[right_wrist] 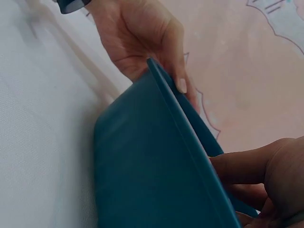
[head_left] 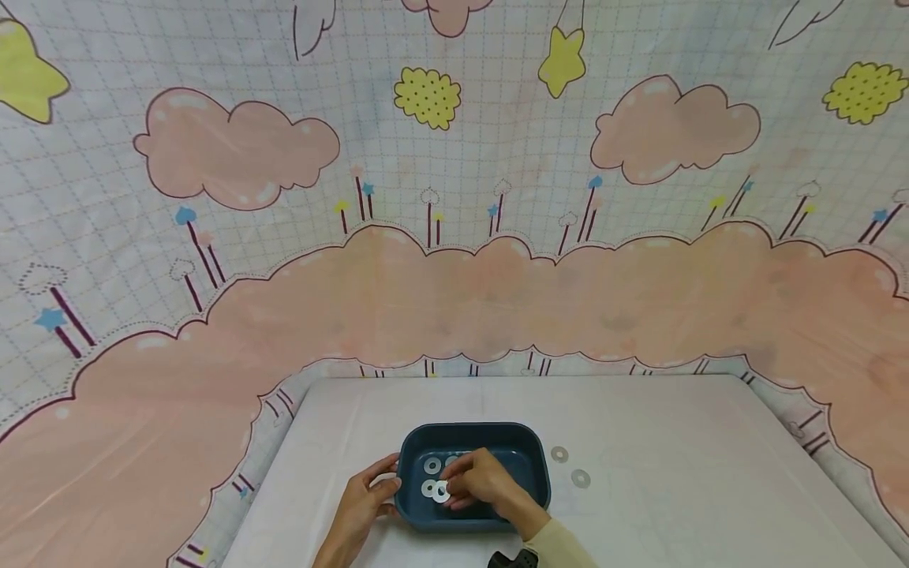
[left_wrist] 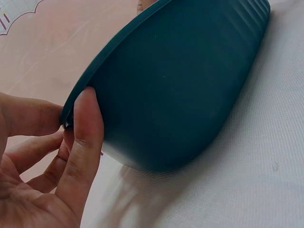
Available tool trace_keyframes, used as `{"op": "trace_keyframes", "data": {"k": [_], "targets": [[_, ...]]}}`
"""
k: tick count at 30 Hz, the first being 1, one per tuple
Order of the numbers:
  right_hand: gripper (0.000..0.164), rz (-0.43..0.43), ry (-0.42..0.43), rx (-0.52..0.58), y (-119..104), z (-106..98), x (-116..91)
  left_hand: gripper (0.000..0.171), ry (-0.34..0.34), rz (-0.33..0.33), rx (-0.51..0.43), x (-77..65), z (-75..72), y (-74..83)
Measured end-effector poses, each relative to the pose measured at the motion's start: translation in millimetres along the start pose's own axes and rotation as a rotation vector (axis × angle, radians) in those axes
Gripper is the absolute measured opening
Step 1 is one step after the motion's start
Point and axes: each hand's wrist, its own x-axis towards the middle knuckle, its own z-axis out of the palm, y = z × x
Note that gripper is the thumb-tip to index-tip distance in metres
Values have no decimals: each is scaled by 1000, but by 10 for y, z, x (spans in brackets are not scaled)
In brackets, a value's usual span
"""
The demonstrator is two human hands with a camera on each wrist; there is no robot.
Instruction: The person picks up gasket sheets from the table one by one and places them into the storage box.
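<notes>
A dark teal rectangular tray sits on the white table, with several flat pale washers lying inside on its left part. My left hand holds the tray by its left end, thumb and fingers at the rim; the left wrist view shows the thumb against the outer wall. Reaching inside the tray, my right hand pinches a brighter white washer at its fingertips, which overlaps another washer in the head view. In the right wrist view the near tray wall hides the right fingertips and the washers.
Two more washers, one farther back and one nearer, lie on the white table just right of the tray. A patterned cloth with clouds and stars hangs behind the table. A dark band is around the right wrist.
</notes>
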Motion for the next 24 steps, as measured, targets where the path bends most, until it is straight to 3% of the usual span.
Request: {"op": "trace_keyframes", "data": {"k": [24], "targets": [[13, 19, -13, -113, 65, 143, 81, 53, -21, 10, -9, 11, -14, 8]]}}
